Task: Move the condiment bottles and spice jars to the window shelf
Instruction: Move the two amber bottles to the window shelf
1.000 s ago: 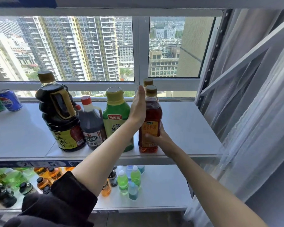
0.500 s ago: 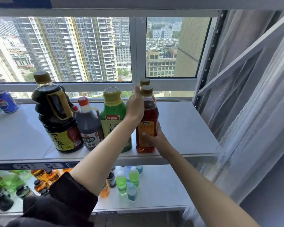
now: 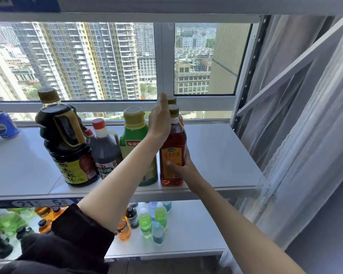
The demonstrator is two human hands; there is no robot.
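On the white window shelf (image 3: 216, 155) an amber bottle (image 3: 173, 155) with a gold cap stands near the front edge. My right hand (image 3: 183, 167) grips its lower body around the orange label. My left hand (image 3: 160, 121) lies flat against the left side of its neck, fingers straight and pointing up. Just behind it, the cap of a second amber bottle (image 3: 172, 99) shows. To the left stand a green bottle (image 3: 134, 141) with a yellow cap, a dark vinegar bottle (image 3: 105, 153) with a red cap, and a large dark soy sauce bottle (image 3: 67, 147).
Two drink cans (image 3: 5, 125) stand at the shelf's far left by the window. The lower shelf (image 3: 196, 224) holds several small coloured bottles (image 3: 152, 220). A metal rack upright (image 3: 246, 76) and a sheer curtain (image 3: 305, 135) close in the right side.
My left hand has slid a little higher along the amber bottle's neck. My right hand keeps its grip, and the bottle stays in the same spot.
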